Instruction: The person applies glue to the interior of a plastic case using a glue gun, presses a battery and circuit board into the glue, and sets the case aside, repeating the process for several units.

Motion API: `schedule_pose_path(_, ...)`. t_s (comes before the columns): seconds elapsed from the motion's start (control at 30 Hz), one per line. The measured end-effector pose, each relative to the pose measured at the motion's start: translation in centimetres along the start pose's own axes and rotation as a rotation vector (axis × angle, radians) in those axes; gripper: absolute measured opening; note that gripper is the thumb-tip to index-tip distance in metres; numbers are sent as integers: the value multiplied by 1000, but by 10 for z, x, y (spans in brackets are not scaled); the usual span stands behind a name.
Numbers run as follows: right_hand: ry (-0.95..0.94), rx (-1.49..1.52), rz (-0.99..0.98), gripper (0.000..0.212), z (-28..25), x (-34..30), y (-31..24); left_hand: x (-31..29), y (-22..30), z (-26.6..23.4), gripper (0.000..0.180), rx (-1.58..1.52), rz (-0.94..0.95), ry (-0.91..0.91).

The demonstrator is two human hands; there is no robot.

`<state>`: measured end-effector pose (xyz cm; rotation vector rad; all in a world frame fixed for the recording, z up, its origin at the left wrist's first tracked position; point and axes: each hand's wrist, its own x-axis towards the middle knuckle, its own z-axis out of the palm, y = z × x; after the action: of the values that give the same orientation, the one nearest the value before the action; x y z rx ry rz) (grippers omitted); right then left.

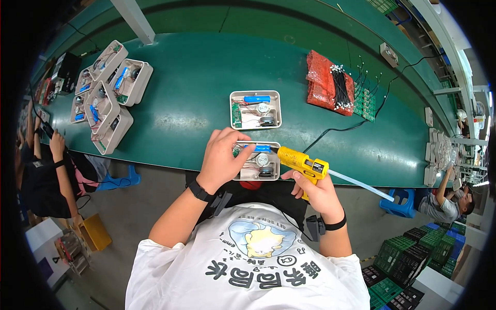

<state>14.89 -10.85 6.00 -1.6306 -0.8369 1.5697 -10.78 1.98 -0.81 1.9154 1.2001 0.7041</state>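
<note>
My right hand (316, 192) is wrapped round the handle of a yellow hot glue gun (298, 160), with a pale glue stick (361, 184) poking out of its back. The gun's nozzle points left, at the end of a blue cylindrical battery (262, 148) inside a white plastic housing (279, 173) by the table's front edge. My left hand (223, 159) grips the housing's left side, its thumb by the battery and its fingers bent over the far corner. A round motor-like part and a dark speaker also sit in this housing. Just beyond lies a similar open housing (280, 111).
Several more open housings (124, 129) are stacked at the left. To the right lie a red bubble-wrap bag (321, 85), bundled black wires (341, 88) and green circuit boards (365, 103). The gun's black cord (341, 128) crosses the green table (196, 82). Other people sit at both sides.
</note>
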Motion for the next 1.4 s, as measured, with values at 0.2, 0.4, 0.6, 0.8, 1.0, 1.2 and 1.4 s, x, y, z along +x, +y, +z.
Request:
schedule_pose_path(0.2,-72,-110,-4,36,17,13,-13,-12,-10,-3,34,-90,72,-11)
schedule_pose_path(0.4,-108,-244,-70,34,30,27,-12,-17,-11,0,52,8,141,-10)
schedule_pose_path(0.6,-79,-224,-12,28,36,27,-14,-18,-12,0,49,12,147,4)
schedule_pose_path(0.8,-46,-294,-127,25,37,25,-10,-16,-10,2,45,5,159,57)
schedule_pose_path(1.0,-13,-288,-89,29,32,21,-14,-17,-10,3,46,-13,168,80)
schedule_pose_path(1.2,-97,-232,-32,38,32,23,-9,-18,-8,4,48,-41,156,111)
schedule_pose_path(1.4,-91,-195,-15,40,28,21,-8,-19,-9,6,48,-41,157,125)
